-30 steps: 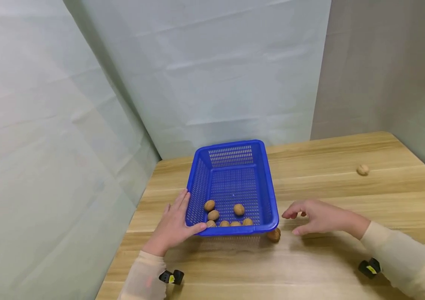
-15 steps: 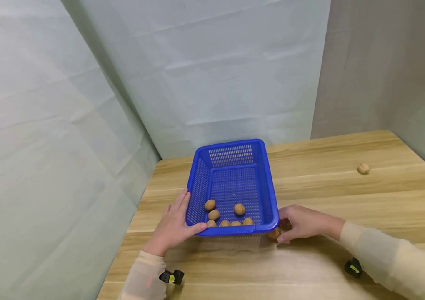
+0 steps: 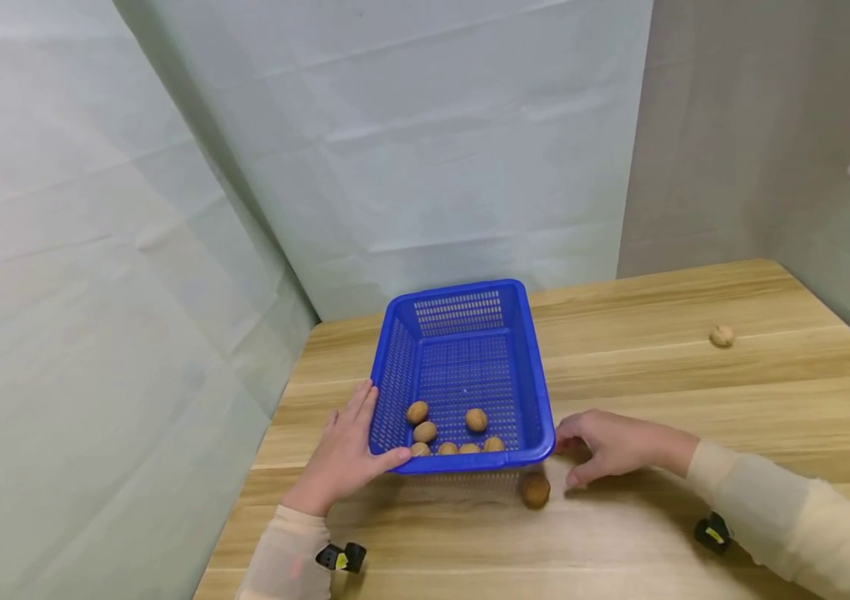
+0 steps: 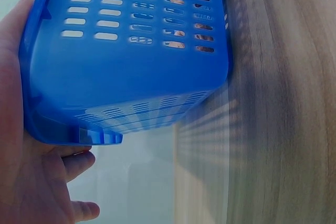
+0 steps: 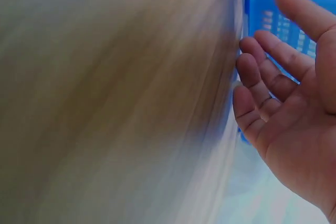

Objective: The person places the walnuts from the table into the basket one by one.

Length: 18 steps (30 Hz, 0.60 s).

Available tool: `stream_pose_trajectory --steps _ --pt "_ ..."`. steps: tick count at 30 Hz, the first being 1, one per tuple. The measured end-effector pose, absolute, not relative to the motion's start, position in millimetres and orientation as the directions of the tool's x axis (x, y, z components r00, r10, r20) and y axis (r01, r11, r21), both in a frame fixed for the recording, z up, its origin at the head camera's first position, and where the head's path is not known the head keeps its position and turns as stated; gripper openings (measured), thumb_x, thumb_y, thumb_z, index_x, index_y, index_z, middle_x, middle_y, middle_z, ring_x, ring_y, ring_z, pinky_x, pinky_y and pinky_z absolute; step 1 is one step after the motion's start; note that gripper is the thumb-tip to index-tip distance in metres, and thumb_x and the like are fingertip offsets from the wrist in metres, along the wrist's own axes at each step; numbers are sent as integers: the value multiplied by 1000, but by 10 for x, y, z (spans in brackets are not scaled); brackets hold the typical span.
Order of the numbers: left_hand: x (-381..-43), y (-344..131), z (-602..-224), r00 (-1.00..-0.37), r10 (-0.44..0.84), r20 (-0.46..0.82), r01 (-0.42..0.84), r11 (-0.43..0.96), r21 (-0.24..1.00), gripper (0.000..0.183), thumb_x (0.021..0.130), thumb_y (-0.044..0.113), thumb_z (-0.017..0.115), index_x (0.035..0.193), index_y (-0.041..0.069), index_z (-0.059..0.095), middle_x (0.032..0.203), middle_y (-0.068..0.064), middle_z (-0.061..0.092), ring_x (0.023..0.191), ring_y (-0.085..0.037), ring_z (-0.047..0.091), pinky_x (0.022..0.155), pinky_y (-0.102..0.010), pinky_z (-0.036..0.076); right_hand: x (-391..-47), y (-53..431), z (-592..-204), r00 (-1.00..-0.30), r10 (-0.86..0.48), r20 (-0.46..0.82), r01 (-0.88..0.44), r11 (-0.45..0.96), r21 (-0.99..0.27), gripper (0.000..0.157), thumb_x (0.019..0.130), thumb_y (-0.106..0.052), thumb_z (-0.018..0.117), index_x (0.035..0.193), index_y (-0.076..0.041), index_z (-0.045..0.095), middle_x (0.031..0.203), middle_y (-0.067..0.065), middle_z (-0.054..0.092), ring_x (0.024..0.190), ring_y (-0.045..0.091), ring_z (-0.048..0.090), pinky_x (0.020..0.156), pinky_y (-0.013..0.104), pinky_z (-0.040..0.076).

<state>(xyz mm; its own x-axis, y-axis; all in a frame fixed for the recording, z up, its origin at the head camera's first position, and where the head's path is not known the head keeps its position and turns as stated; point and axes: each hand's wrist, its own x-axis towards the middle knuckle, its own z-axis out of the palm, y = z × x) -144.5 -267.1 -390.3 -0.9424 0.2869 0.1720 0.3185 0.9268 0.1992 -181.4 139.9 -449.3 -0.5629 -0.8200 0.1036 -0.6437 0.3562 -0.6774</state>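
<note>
A blue plastic basket [image 3: 470,367] stands on the wooden table with several walnuts [image 3: 425,432] in its near end. My left hand [image 3: 342,454] rests at its near left corner, thumb laid along the front rim and fingers against the left side. In the left wrist view that hand [image 4: 42,182] lies along the rim, fingertips past the corner. A loose walnut [image 3: 535,490] lies on the table by the basket's near right corner. My right hand [image 3: 612,446] is just right of it, thumb and fingers apart; in the right wrist view the hand [image 5: 294,93] holds nothing.
Another walnut [image 3: 722,336] lies far off at the right of the table [image 3: 642,350]. Pale cloth [image 3: 470,150] hangs behind and to the left of the table.
My right hand has moved left to the loose walnut by the basket. That walnut has shifted toward me, out from beside the corner. My left hand stays in place.
</note>
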Motion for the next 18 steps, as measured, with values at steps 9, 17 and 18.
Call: stream_pose_trajectory --steps 9,17,18 --pt "-1441 -2668 -3904 -947 277 161 308 927 216 106 79 63 67 152 0 22 160 -10 14 145 -28 17 106 -67 18 -1712 1146 -4488 -538 -830 146 -675 321 -664 59 79 -47 75 127 -16 62 90 -6 63 77 12 55 68 22 46" --pt "-1438 -2672 -3895 -945 285 163 316 922 223 107 79 63 66 152 0 21 159 -11 14 145 -29 17 107 -67 17 -1677 1035 -4538 -588 -795 146 -647 354 -676 66 78 -46 77 132 -15 56 80 -11 61 71 9 57 63 22 45" --pt "-1436 -2672 -3894 -944 285 164 317 922 224 107 79 63 66 152 0 21 159 -11 14 145 -29 17 107 -67 17 -1676 1030 -4540 -592 -793 147 -647 358 -674 66 78 -44 77 132 -15 56 81 -11 61 72 9 57 63 22 45"
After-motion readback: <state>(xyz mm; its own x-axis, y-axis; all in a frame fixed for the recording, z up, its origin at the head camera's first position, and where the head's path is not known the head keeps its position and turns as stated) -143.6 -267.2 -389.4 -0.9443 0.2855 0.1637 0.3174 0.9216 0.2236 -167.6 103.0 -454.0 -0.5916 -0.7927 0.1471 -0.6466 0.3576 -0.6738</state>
